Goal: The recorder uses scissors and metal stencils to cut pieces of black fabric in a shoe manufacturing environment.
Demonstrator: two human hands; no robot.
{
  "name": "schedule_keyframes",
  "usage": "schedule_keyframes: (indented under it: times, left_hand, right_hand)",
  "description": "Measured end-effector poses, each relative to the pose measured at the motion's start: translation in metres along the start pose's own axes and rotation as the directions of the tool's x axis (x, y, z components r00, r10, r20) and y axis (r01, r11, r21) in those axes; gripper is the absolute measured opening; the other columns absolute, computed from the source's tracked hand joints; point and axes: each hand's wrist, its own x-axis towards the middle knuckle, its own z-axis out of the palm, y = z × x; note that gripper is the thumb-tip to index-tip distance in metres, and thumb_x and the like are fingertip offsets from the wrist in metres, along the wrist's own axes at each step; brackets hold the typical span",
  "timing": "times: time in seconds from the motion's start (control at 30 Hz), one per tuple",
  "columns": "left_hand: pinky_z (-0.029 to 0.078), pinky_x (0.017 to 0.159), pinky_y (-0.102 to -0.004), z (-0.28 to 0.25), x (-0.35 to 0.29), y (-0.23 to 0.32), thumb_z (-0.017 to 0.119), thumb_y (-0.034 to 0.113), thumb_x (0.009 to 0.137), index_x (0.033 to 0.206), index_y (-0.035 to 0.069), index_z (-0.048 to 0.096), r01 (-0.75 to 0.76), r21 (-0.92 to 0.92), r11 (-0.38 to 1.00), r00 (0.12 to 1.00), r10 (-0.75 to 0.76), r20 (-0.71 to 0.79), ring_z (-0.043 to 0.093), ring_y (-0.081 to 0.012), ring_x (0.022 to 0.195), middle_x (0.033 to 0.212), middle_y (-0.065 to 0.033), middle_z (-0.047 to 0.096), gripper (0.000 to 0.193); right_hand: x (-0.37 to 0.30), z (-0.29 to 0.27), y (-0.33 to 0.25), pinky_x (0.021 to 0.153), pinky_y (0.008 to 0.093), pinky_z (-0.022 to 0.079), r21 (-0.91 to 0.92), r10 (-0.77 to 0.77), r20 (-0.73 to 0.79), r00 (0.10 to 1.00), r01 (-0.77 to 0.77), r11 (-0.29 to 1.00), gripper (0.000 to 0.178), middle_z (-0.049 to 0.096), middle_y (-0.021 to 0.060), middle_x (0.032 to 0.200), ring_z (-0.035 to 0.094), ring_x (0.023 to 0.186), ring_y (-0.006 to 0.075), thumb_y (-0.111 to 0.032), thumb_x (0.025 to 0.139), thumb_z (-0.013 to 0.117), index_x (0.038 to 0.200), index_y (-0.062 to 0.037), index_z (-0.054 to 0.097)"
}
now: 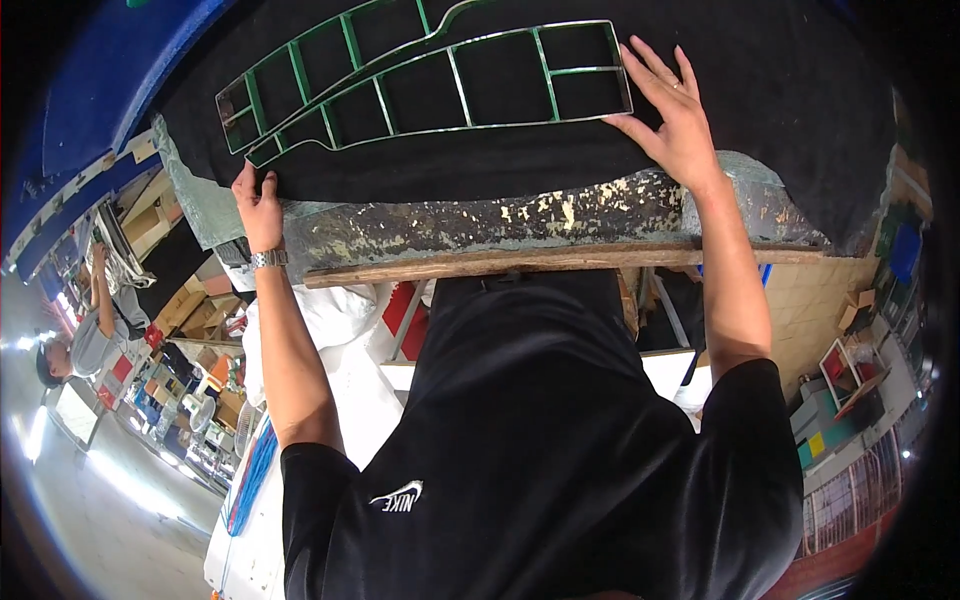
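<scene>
My metal frames (459, 87) are green with silvery edges, on plain black cloth (760, 110); below the cloth, my worktop (570, 212) is mottled dark and cream.

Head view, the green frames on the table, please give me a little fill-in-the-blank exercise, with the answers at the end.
1. The nearer green frame is on a ____ sheet.
2. The right hand is at that frame's ____ end.
3. A silver-coloured band circles the person's ____ wrist.
4. The strip along the table's near edge is made of ____.

Missing words: black; right; left; wood.
</scene>
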Motion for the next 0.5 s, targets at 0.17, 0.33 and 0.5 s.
schedule_keyframes:
  times: [0.17, 0.33, 0.5]
  left_hand:
    - [0.043, 0.098, -0.029, -0.017, 0.004, -0.005, 0.061, 0.006, 0.094, 0.138, 0.006, 0.055, -0.083, -0.01, 0.997, 0.997, 0.083, -0.002, 0.056, -0.0177, 0.111, 0.123, -0.01, 0.058, 0.045]
    - [0.048, 0.085, -0.0252, -0.039, 0.045, 0.005, 0.056, 0.025, 0.102, 0.135, 0.004, 0.057, 0.228, -0.243, 0.943, 0.971, -0.237, -0.006, 0.062, -0.0123, 0.094, 0.109, -0.0053, 0.068, 0.04]
    - [0.043, 0.087, -0.026, -0.032, 0.075, 0.01, 0.057, 0.038, 0.101, 0.121, 0.002, 0.066, 0.356, -0.211, 0.91, 0.934, -0.356, 0.042, 0.057, -0.0109, 0.094, 0.104, -0.0012, 0.066, 0.042]
  right_hand:
    - [0.005, -0.009, -0.001, 0.121, 0.0472, 0.018, 0.062, -0.021, 0.017, 1.0, 0.02, 0.998, 0.06, 0.058, 0.011, 0.139, 0.044, 0.139, 0.0246, -0.037, 0.087, 0.07, 0.14, -0.0103, 0.055]
    - [0.043, -0.017, 0.017, 0.108, 0.0392, 0.032, 0.233, 0.088, -0.1, 0.991, -0.063, 0.97, 0.043, 0.063, 0.0101, 0.131, 0.055, 0.124, 0.0257, -0.027, 0.1, 0.051, 0.138, -0.008, 0.055]
    - [0.083, 0.003, 0.006, 0.106, 0.0374, 0.026, 0.119, 0.052, -0.086, 0.995, -0.042, 0.992, 0.045, 0.057, 0.0118, 0.137, 0.048, 0.13, 0.0225, -0.03, 0.102, 0.049, 0.141, -0.0087, 0.052]
